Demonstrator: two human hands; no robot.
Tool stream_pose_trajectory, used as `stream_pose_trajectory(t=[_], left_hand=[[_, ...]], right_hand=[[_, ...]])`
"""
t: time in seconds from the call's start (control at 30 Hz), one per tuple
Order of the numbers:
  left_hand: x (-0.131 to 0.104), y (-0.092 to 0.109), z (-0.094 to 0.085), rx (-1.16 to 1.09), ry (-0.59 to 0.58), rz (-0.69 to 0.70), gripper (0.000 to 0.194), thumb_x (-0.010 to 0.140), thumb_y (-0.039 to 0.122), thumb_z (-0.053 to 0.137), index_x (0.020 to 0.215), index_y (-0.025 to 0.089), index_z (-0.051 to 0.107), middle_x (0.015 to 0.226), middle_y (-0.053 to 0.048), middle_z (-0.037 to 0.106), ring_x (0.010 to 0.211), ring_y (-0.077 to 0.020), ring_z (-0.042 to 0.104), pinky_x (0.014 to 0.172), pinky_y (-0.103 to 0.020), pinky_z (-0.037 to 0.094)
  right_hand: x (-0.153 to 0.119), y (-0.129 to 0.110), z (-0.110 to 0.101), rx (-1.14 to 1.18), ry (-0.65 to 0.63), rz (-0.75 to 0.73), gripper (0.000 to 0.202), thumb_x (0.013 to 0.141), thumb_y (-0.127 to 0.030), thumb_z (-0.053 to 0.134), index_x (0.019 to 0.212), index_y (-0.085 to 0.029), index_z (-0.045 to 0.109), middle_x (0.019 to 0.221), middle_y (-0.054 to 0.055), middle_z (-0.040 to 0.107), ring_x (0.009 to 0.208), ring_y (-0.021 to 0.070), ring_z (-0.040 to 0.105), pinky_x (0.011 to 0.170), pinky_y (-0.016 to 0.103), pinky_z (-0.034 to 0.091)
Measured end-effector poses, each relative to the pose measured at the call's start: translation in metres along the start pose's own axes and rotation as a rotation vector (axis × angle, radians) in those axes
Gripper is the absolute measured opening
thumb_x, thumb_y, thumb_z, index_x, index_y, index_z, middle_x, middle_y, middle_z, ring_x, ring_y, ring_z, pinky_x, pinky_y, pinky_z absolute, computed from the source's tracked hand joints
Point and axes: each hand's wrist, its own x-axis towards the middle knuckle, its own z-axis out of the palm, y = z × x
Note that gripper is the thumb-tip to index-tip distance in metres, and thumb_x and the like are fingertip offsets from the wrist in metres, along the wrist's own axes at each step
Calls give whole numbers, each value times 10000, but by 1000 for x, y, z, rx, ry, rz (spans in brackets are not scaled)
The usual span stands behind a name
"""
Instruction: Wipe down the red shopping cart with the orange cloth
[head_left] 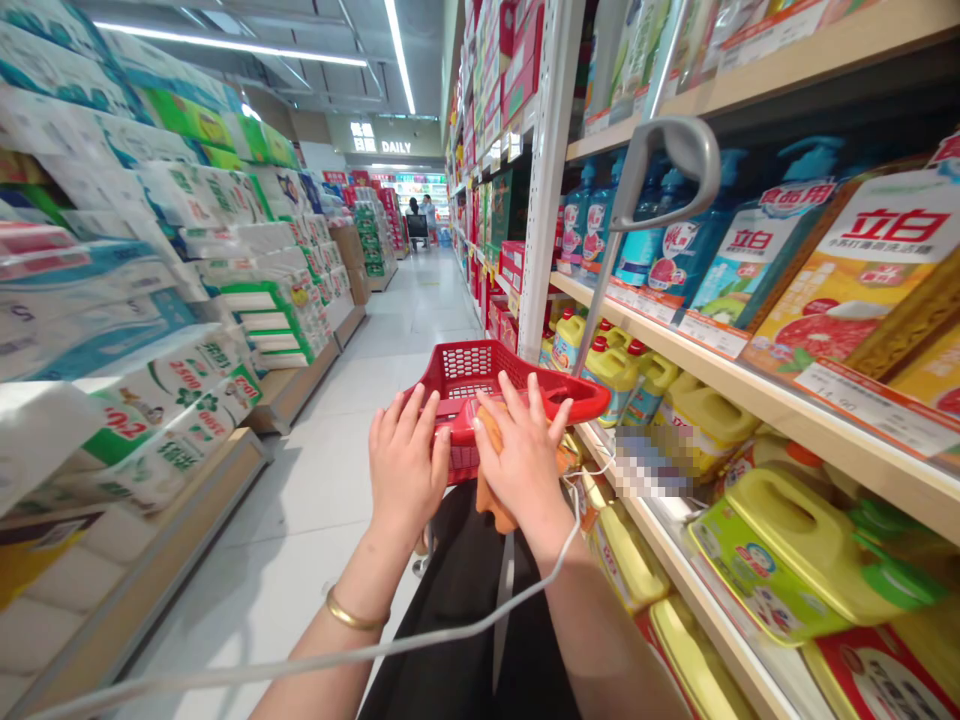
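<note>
A red plastic shopping basket (pixel 461 362) with a perforated wall is right in front of me. My left hand (pixel 409 450) lies over its near rim, fingers stretched out and holding nothing. Beside it, my right hand (pixel 523 445) rests on the rim with fingers spread. An orange cloth (pixel 495 510) lies under my right palm and hangs below it; whether the palm grips it is hidden. A grey loop handle (pixel 701 165) on a metal rod rises at the basket's right side.
Tissue packs (pixel 195 400) are stacked on the left. On the right, shelves (pixel 847 400) hold pump bottles (pixel 750 235) and yellow jugs (pixel 795 540). A white cable (pixel 450 635) crosses over my forearms. The aisle floor (pixel 427 290) runs ahead, with people (pixel 420 215) far off.
</note>
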Motion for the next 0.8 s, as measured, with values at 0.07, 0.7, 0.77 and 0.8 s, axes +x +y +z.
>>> stream_pose_trajectory(t=[0.07,0.7,0.77,0.8], left_hand=[[0,0,-1,2,-6,6,527,1081,360,439,1589,241,519,1666,-99,496,1560,-335,415,1298,-578,264],[0,1,-3,-8,0,15,524,1088,376,430,1579,222,530,1645,-115,522,1537,-341,443,1287,-575,275],[1,2,-2,-15,14,6,524,1086,381,439,1573,217,540,1642,-118,524,1536,-351,443,1285,-585,274],[1,2,-2,-18,18,1,524,1085,382,441,1571,216,543,1640,-120,526,1536,-355,443,1284,-590,275]], right_hand=[[2,14,-4,-6,15,66,413,1106,-408,458,1466,-365,655,1724,1,411,1654,341,216,1282,780,-11],[13,40,-8,87,83,175,373,1111,-395,473,1367,-320,733,1589,32,594,1601,348,352,1280,768,-53],[17,54,-7,68,123,228,381,1111,-391,461,1335,-297,755,1543,43,639,1592,349,367,1278,767,-58],[18,57,-6,57,135,225,381,1110,-388,462,1327,-289,759,1516,46,661,1586,345,376,1283,757,-58]])
